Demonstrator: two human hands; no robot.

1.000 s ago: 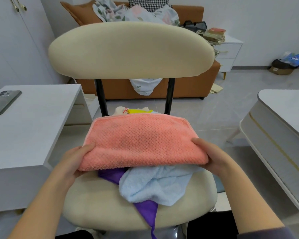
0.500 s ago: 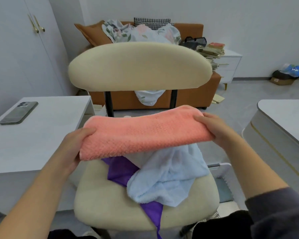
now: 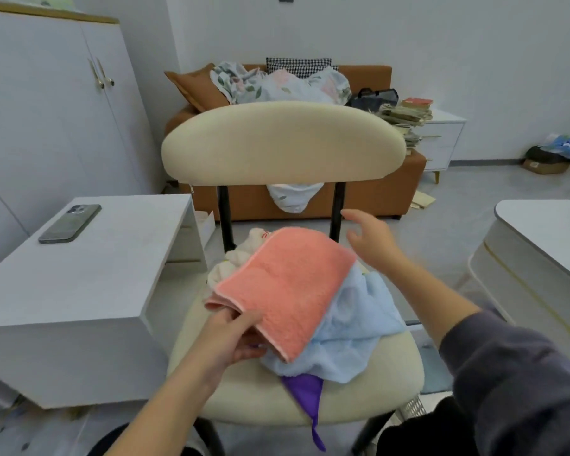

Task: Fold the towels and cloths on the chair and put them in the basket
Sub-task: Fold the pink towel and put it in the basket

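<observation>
Coral towel [image 3: 287,284], folded, lies atop the heap on the chair [image 3: 244,403] seat, its near edge pinched by the left hand [image 3: 231,337], thumb on top and fingers curled beneath. Under those fingers spread a blue towel [image 3: 359,327] and a purple cloth [image 3: 305,390]; a cream cloth [image 3: 241,255] bunches beyond them. The right hand [image 3: 372,241] hovers just past the towel's far corner, fingers spread, holding nothing.
</observation>
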